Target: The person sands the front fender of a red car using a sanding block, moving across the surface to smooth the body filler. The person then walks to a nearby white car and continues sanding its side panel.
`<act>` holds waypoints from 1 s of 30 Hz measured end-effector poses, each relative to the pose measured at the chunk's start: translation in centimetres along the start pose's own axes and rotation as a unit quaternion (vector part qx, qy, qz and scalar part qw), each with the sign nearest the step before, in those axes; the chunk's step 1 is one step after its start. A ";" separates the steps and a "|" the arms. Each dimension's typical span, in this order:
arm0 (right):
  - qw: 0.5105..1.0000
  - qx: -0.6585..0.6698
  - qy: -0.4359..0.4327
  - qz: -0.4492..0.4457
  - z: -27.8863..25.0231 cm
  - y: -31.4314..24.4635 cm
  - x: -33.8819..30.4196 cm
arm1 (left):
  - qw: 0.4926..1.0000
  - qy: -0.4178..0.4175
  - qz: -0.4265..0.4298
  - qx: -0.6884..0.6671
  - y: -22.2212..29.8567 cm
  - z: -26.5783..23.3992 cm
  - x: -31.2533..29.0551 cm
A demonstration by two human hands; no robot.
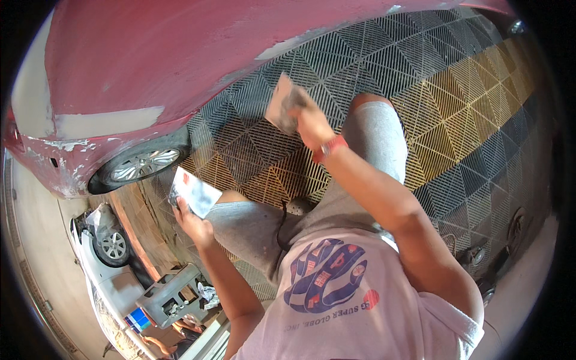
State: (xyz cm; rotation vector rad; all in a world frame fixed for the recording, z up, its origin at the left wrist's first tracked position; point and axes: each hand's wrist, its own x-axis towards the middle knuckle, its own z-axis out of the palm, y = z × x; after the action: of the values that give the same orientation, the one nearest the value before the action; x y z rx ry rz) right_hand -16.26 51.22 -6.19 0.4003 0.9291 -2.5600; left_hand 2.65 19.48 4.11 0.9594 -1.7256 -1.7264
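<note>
My left hand (193,223) is closed on the lower edge of a flat white board (197,191), which has a red dab near its top and grey smears. My right hand (313,123) grips a flat tan rectangular piece (277,105) with dark grey over the part by my fingers; motion blur hides its exact kind. Both pieces are held up in the air, apart from each other. Beyond them curves the dull red car body (150,54), with pale filler-like patches (111,122) and chipped paint near the wheel (144,165).
Grey and yellow slatted floor tiles (456,114) lie under my bent legs. A white vehicle (111,282) stands at the lower left, near a grey cart (171,294) with things in it. Another person (180,339) is partly visible there. Round metal parts (474,257) sit at the right.
</note>
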 end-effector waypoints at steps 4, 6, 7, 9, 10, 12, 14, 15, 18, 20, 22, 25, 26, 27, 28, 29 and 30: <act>0.980 0.182 0.082 -0.023 1.7 0.3 6.2 | 0.985 0.032 -0.119 -0.118 -1.9 -2.9 0.8; 0.968 0.224 0.112 -0.021 3.5 0.8 8.4 | 0.983 -0.006 -0.116 -0.140 -2.5 -3.7 1.5; 0.963 0.236 0.130 -0.014 4.7 0.7 8.6 | 0.981 -0.022 -0.115 -0.152 -2.3 -3.5 1.2; 0.962 0.231 0.148 -0.006 6.1 0.7 8.8 | 0.986 -0.020 -0.099 -0.136 -2.6 -3.5 0.9; 0.961 0.231 0.152 -0.003 6.5 0.7 9.2 | 0.987 -0.027 -0.088 -0.131 -3.0 -3.8 1.0; 0.959 0.235 0.160 -0.010 7.7 0.3 10.4 | 0.992 -0.022 -0.071 -0.101 -2.7 -3.2 0.3; 0.955 0.250 0.152 -0.041 8.7 0.3 10.6 | 0.993 -0.022 -0.061 -0.099 -2.7 -3.0 0.4; 0.955 0.253 0.147 -0.050 10.0 -0.3 9.7 | 0.993 -0.015 -0.057 -0.099 -3.0 -3.4 0.0; 0.958 0.246 0.125 -0.077 10.9 0.2 9.2 | 0.993 -0.017 -0.056 -0.101 -2.9 -3.8 0.1; 0.969 0.215 0.103 -0.069 9.5 1.2 8.8 | 0.993 -0.017 -0.058 -0.100 -2.9 -4.0 0.2; 0.957 0.234 0.163 -0.050 8.4 1.8 9.0 | 0.993 -0.014 -0.058 -0.098 -2.7 -3.8 0.3; 0.953 0.234 0.194 -0.023 7.5 2.0 9.4 | 0.994 -0.005 -0.058 -0.093 -2.7 -3.9 0.1; 0.955 0.223 0.196 -0.019 7.3 1.8 9.6 | 0.994 -0.005 -0.056 -0.093 -2.8 -4.1 0.2; 0.957 0.213 0.198 -0.014 7.3 1.7 9.8 | 0.994 -0.004 -0.053 -0.092 -3.0 -4.4 0.4; 0.956 0.219 0.194 -0.019 7.3 1.7 10.0 | 0.994 -0.004 -0.051 -0.092 -3.1 -4.7 0.5; 0.956 0.224 0.189 -0.023 7.4 1.6 10.4 | 0.995 -0.004 -0.049 -0.092 -3.3 -4.9 0.7; 0.955 0.229 0.185 -0.026 7.6 1.5 10.4 | 0.995 -0.004 -0.047 -0.093 -3.3 -5.1 0.7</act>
State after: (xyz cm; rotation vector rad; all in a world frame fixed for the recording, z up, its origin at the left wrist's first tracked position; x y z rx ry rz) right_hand -25.87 42.46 -5.40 1.0258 0.4421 -2.7932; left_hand 6.56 15.95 1.02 0.9651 -1.5138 -1.9148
